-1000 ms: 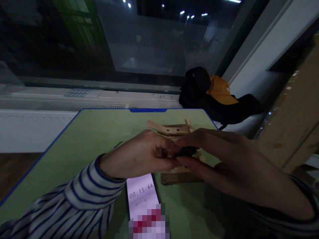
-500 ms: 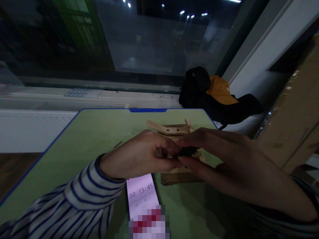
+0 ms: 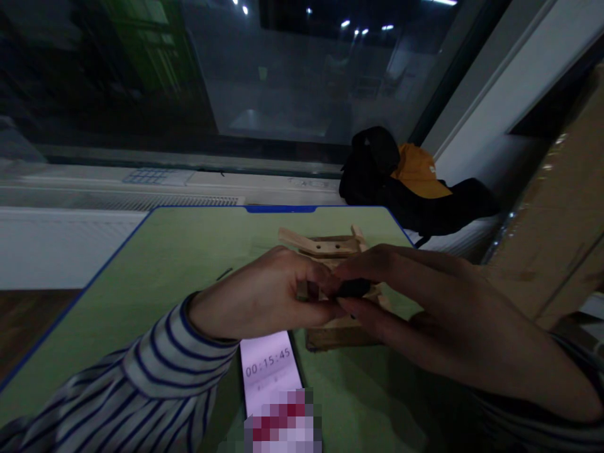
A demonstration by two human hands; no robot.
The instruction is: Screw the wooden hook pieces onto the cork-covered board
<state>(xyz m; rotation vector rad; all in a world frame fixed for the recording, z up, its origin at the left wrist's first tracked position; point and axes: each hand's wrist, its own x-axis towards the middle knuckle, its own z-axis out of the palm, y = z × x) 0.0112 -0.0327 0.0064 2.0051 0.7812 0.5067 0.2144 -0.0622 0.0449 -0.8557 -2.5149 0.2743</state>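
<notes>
My left hand [image 3: 278, 292] and my right hand [image 3: 425, 308] meet fingertip to fingertip over a stack of wooden pieces [image 3: 330, 247]. Between the thumb and fingers of my right hand shows a small black piece [image 3: 355, 288], its kind not clear. The left thumb and index finger are pinched together at the same spot; what they grip is hidden. Beneath the hands, the wooden pieces include an angled strip with two holes at the back and a thicker block [image 3: 342, 338] at the front. The fingers cover most of the middle of the stack.
A phone [image 3: 268, 365] showing a timer lies left of the wood on the green table [image 3: 189, 245]. A thin dark stick [image 3: 224, 274] rests farther left. Behind the table are a black bag [image 3: 370, 163], an orange cap [image 3: 415, 168] and the window sill. Cardboard [image 3: 557, 207] stands at right.
Almost nothing differs. Both hands keep the same pinch over the wood, with only a very slight shift of the fingers around the black piece.
</notes>
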